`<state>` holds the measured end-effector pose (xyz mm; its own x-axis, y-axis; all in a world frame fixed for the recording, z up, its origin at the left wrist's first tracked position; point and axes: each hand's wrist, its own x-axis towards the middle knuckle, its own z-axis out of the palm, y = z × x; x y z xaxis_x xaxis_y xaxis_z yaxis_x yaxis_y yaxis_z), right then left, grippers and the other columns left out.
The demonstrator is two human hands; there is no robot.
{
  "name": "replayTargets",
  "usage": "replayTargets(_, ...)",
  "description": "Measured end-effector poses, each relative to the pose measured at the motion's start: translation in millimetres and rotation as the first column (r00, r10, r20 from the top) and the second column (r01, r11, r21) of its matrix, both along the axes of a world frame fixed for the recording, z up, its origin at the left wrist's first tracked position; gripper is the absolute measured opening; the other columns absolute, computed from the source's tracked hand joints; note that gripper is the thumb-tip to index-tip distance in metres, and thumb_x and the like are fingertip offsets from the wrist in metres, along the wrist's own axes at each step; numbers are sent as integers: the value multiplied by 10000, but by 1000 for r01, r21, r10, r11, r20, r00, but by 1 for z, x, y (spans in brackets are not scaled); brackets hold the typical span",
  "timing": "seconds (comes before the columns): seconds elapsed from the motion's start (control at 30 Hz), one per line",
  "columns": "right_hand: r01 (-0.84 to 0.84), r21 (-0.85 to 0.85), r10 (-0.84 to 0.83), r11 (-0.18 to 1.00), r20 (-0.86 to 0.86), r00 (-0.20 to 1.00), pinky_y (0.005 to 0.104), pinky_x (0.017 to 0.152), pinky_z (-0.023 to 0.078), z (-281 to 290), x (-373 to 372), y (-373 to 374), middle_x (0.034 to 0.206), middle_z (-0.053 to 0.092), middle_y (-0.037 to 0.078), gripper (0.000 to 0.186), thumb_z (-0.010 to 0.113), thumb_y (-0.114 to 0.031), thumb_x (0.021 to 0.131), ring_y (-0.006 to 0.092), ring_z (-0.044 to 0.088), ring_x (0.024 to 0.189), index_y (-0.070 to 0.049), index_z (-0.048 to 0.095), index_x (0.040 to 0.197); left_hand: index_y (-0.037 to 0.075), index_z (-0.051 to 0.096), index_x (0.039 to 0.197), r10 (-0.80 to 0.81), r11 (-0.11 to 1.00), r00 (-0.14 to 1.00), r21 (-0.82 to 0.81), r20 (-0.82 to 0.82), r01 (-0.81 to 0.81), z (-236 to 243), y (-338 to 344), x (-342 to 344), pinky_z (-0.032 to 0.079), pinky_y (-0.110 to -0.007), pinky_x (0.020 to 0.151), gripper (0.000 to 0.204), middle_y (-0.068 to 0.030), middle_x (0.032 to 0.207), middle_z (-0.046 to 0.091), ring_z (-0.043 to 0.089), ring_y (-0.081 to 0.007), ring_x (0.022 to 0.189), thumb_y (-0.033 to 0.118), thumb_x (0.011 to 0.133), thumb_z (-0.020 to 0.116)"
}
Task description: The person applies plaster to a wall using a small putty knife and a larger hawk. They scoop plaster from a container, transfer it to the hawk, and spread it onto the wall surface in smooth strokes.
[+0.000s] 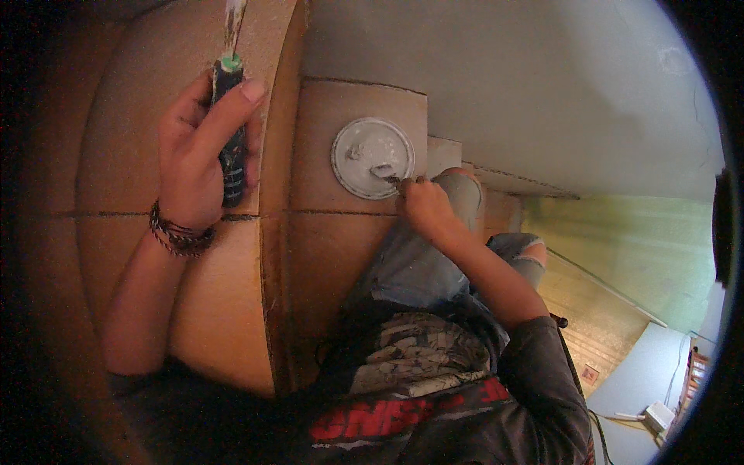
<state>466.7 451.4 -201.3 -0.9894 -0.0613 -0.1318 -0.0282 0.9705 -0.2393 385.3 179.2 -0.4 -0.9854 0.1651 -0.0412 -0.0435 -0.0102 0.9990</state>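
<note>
Left hand [190, 151]: fingers wrapped round tool [227, 85], ribbed black handle, green collar, smeared shaft running up out of frame. Right hand [428, 208]: closed on spatula [384, 172], grip mostly hidden; blade probably metal, too small to be sure. Blade over round dish [335, 159], on white paste [376, 143], lumpy at left. Dish sits on brownish tile [318, 108], dark joints. Braided dark bracelet [182, 234], left wrist. Smooth grey wall [504, 77] beyond.
</note>
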Motion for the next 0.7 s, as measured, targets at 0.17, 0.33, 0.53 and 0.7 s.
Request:
replayTargets(0.17,57,5,-57,998,-49,997,489,669,528,17,-28,-1,746,620,260,178,585,-155,761,424,634,726,13,637,790,65,564,870,-31,999,999,26,-28,31,-12,-2,-4,384,-218,369,244,1,600,535,489,-80,410,293,861,650)
replayTargets(0.33,46,82,-53,996,89,995,484,677,530,7,-25,-10,790,628,273,200,596,-183,768,420,642,753,10,647,761,73,563,849,-12,998,1000,65,2,12,-6,1,-3,385,-220,365,233,3,600,537,489,-77,411,286,857,657)
replayTargets(0.53,214,-133,-175,968,255,951,388,559,524,21,-9,8,826,670,183,258,614,-255,812,284,641,643,-11,692,839,80,558,827,1,998,1000,59,26,-3,-11,0,-3,383,-218,363,219,2,600,538,486,-75,407,272,858,659)
replayTargets(0.7,809,-544,-144,225,802,579,205,373,379,39,-16,79,775,649,69,245,551,-247,894,84,479,464,-40,653,975,81,546,814,-46,997,999,62,-19,47,-15,0,-7,381,-222,355,227,1,598,534,483,-76,404,272,859,659)
